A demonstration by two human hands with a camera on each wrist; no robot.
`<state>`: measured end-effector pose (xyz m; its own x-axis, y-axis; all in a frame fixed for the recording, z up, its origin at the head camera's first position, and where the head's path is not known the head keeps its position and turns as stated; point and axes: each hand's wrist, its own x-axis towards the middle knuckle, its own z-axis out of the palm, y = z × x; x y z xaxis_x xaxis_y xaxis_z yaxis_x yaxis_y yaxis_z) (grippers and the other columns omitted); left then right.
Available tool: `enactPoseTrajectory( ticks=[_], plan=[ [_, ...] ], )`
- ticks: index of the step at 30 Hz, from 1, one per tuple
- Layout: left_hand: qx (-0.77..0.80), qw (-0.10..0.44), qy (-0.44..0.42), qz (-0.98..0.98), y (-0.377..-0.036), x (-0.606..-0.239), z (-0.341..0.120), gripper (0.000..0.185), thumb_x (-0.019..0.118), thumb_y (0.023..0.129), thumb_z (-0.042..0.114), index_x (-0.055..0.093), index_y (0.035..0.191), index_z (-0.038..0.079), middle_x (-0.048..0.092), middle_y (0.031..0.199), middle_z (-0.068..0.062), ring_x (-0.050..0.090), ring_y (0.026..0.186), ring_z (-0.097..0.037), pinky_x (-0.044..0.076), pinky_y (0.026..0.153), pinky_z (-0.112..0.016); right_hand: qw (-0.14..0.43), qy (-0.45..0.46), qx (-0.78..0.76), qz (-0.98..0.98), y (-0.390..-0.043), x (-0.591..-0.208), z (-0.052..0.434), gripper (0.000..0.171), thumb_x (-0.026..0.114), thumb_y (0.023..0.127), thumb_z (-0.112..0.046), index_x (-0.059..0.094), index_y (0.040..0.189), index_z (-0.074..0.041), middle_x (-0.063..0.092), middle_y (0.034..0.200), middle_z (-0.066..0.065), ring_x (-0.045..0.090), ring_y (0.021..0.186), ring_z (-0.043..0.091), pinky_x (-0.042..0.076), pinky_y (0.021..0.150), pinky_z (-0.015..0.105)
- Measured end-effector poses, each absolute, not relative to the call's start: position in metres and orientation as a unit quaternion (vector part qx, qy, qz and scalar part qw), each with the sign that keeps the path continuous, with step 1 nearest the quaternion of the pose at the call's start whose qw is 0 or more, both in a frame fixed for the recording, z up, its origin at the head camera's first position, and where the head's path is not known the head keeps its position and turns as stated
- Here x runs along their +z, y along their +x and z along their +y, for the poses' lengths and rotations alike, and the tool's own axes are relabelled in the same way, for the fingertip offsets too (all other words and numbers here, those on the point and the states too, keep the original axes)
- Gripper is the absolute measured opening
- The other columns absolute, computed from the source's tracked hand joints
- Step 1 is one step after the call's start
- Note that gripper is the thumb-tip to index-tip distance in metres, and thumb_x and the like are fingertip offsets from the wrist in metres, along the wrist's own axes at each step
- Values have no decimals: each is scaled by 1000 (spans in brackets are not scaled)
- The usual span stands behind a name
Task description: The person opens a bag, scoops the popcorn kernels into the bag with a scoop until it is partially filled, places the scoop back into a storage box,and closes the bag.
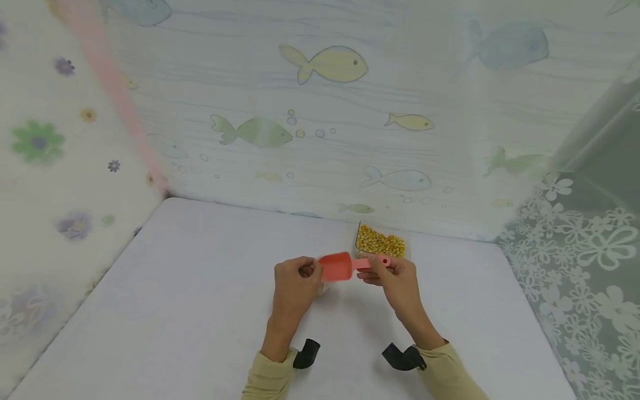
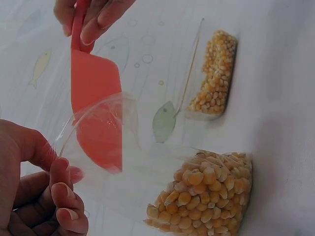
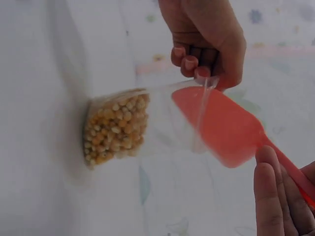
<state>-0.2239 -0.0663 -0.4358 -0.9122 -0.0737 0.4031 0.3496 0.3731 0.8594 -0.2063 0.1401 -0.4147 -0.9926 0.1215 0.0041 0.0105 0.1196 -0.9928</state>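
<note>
The left hand (image 1: 295,283) pinches the rim of a small clear bag (image 2: 147,162), fingers curled tight on the plastic so its mouth gapes, and the bag's bottom, already holding corn kernels (image 2: 202,194), rests on the table (image 1: 175,311). The right hand (image 1: 395,278) has its fingers closed round the handle of a pink scoop (image 1: 336,266), whose blade pokes into the bag's mouth. Just behind the scoop, against the fish-print wall, stands a clear tub of corn (image 1: 381,242). To my eye the step is tipping a scoopful into the bag, and doing it well would mean keeping the mouth stretched wide, getting the blade's front edge properly past the rim, then tilting slowly so kernels slide down rather than bounce out. I'd keep the bag's bottom on the table, since thin plastic sags under the weight.
</note>
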Motion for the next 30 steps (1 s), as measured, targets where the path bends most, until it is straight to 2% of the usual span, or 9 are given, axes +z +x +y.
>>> enactPoseTrajectory(
  ticks=[5, 8, 11, 13, 16, 19, 26, 28, 30],
  plan=[
    [-559, 199, -94, -800, -225, -434, -67, 12, 67, 85, -3, 73, 75, -3, 58, 57, -2, 50, 51, -10, 46, 50, -23, 48, -93, 716, -690, -203, -423, 158, 28, 56, 104, -13, 64, 109, 14, 78, 85, 6, 77, 78, 17, 61, 76, 31],
    [-554, 205, -95, -801, -226, -434, -67, 13, 67, 85, -4, 73, 74, -3, 58, 57, -2, 51, 51, -10, 47, 50, -23, 56, -117, 750, -648, -201, -422, 172, 23, 55, 106, -16, 70, 103, 1, 78, 82, 0, 77, 79, 15, 60, 76, 29],
    [-551, 207, -93, -803, -226, -434, -67, 13, 67, 85, -4, 73, 74, -3, 58, 57, -3, 51, 51, -10, 47, 50, -23, 68, -122, 779, -612, -200, -417, 189, 25, 55, 106, -20, 74, 93, -12, 78, 84, -1, 77, 80, 12, 60, 77, 26],
    [-550, 209, -92, -803, -226, -435, -67, 13, 67, 85, -4, 74, 74, -3, 59, 58, -2, 51, 50, -9, 48, 50, -23, 80, -123, 791, -594, -203, -412, 200, 27, 54, 106, -22, 76, 91, -15, 78, 86, 0, 76, 80, 11, 59, 78, 24],
    [-551, 212, -94, -802, -226, -435, -67, 13, 67, 85, -4, 74, 74, -2, 59, 57, -2, 51, 50, -9, 48, 50, -23, 116, -140, 786, -591, -211, -408, 215, 25, 56, 105, -21, 75, 92, -12, 78, 86, 0, 76, 79, 11, 59, 77, 24],
    [-552, 211, -95, -801, -226, -435, -68, 14, 67, 85, -4, 74, 74, -2, 59, 57, -2, 51, 51, -8, 48, 51, -23, 154, -163, 752, -620, -222, -407, 226, 22, 60, 103, -22, 72, 98, -5, 78, 83, -2, 76, 77, 10, 59, 75, 24],
    [-558, 195, -83, -802, -223, -434, -67, 14, 67, 86, -3, 75, 75, 0, 59, 58, 0, 51, 51, -8, 48, 51, -23, 195, -169, 638, -726, -242, -417, 242, 37, 61, 102, -22, 65, 115, 13, 73, 74, -13, 74, 70, 3, 58, 69, 20],
    [-560, 195, -83, -801, -223, -434, -67, 15, 67, 86, -3, 75, 74, 0, 58, 57, 0, 51, 51, -8, 47, 51, -23, 210, -154, 604, -753, -245, -419, 242, 38, 61, 102, -21, 66, 113, 15, 74, 76, -9, 73, 69, 1, 58, 68, 19],
    [-560, 197, -86, -800, -223, -434, -67, 15, 67, 86, -3, 74, 73, 0, 58, 57, 0, 51, 50, -8, 48, 50, -23, 227, -133, 575, -775, -248, -421, 241, 36, 61, 102, -19, 68, 110, 15, 76, 80, 4, 72, 67, -1, 57, 66, 18]
  ],
)
